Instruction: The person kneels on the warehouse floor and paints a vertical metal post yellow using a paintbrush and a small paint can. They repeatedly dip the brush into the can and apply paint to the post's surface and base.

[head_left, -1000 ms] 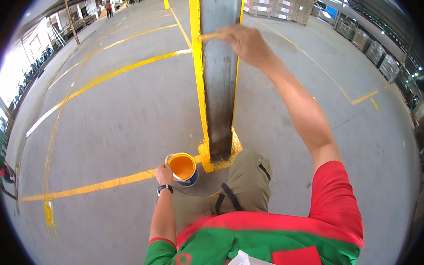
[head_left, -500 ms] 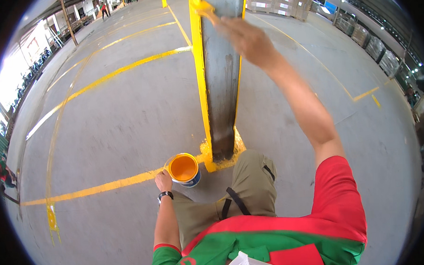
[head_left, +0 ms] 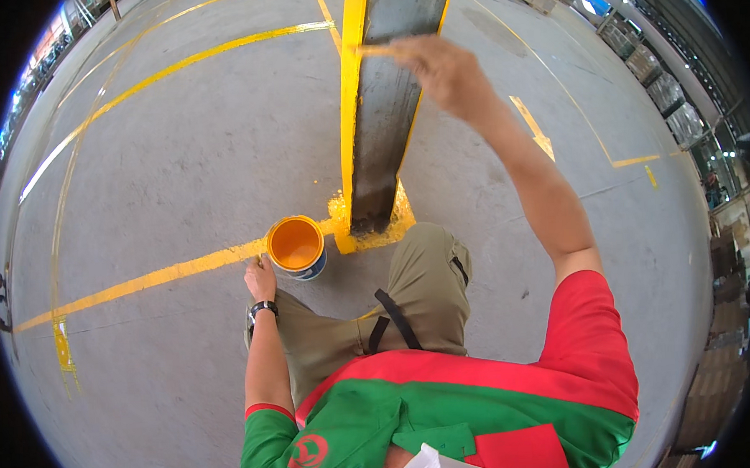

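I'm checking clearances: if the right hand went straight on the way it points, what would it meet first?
Probably the column's yellow left edge: the right hand points left across the column's grey face, and the brush it holds seems to reach that edge, though depth is hard to judge here.

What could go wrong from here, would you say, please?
The open paint bucket stands close to the person's legs, so a shift of stance might tip it and spill the orange paint.

The right hand holds the brush at the yellow edge of the post; a slip could smear its grey face.
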Available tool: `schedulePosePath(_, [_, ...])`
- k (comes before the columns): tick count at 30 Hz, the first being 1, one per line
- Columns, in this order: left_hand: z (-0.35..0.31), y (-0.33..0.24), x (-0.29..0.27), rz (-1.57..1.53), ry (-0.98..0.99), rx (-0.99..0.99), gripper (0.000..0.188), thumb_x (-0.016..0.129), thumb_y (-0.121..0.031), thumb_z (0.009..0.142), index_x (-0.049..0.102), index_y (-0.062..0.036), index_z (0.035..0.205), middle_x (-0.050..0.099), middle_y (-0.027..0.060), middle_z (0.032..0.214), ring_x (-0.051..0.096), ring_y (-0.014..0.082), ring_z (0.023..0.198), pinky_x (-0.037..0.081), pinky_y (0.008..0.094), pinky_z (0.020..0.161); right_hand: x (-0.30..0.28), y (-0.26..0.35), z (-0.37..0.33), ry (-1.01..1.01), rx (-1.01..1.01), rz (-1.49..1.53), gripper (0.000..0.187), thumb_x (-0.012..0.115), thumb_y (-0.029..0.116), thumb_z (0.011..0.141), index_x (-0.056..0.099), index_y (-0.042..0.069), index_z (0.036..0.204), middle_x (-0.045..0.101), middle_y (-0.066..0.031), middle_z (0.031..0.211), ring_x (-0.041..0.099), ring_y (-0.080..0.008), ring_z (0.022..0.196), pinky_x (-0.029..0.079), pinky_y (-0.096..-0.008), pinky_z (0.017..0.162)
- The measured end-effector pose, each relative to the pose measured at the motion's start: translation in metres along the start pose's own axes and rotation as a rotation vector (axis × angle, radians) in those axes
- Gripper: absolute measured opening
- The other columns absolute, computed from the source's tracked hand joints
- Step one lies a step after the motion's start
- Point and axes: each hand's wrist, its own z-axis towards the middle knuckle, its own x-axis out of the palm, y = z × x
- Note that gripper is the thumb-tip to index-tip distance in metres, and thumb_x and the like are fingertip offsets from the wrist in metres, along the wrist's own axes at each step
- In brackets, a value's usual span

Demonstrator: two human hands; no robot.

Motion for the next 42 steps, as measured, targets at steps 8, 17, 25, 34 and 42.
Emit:
schedulePosePath(8, [-0.002,-0.004,-0.001,-0.076,-0.005,0.000,0.034,0.058,-0.029,0.098,0.070,0.0027,0.099,0.069,0.0292,0.086,0.067,0.0490,0.084,0.050,0.0547,0.074,-0.043,-0.032,0.065,-0.552,0.092,-0.063,0.018,0.071,0.014,0.096,0.071,0.006,0.112,0.074,-0.0164,0.097,0.073,-0.0350,0.086,0.058,-0.0394,0.074])
schedulePosePath(17, [0.002,0.006,0.006,-0.118,0.051,-0.038,0.033,0.059,-0.029,0.099,0.070,0.0024,0.100,0.068,0.0278,0.083,0.066,0.0482,0.079,0.050,0.0530,0.070,0.026,0.003,-0.039,-0.044,-0.251,-0.302,0.043,0.070,0.011,0.089,0.066,0.007,0.132,0.071,-0.0133,0.115,0.070,-0.0266,0.104,0.061,-0.0339,0.083])
schedulePosePath(25, [-0.001,0.006,0.010,-0.110,-0.023,-0.006,0.035,0.059,-0.029,0.099,0.072,0.0028,0.104,0.069,0.0273,0.083,0.068,0.0461,0.080,0.050,0.0523,0.071,0.059,0.052,-0.083,0.118,0.051,0.218,0.024,0.070,0.017,0.095,0.070,0.005,0.115,0.073,-0.0116,0.107,0.069,-0.0277,0.096,0.060,-0.0356,0.083])
schedulePosePath(34, [0.002,0.009,0.009,-0.165,0.072,-0.124,0.038,0.058,-0.031,0.099,0.074,0.0028,0.107,0.070,0.0281,0.085,0.069,0.0461,0.082,0.051,0.0514,0.073,0.000,0.004,-0.009,-0.302,0.281,0.068,0.016,0.070,0.009,0.093,0.073,0.006,0.108,0.075,-0.0134,0.101,0.072,-0.0321,0.089,0.057,-0.0396,0.076])
schedulePosePath(42, [0.001,0.011,0.010,-0.126,0.072,-0.108,0.041,0.057,-0.033,0.099,0.073,0.0029,0.111,0.071,0.0287,0.089,0.069,0.0467,0.088,0.053,0.0517,0.080,0.053,0.050,-0.095,-0.055,-0.078,-0.063,0.037,0.079,0.003,0.086,0.070,0.003,0.121,0.074,-0.0140,0.107,0.073,-0.0298,0.094,0.061,-0.0364,0.075])
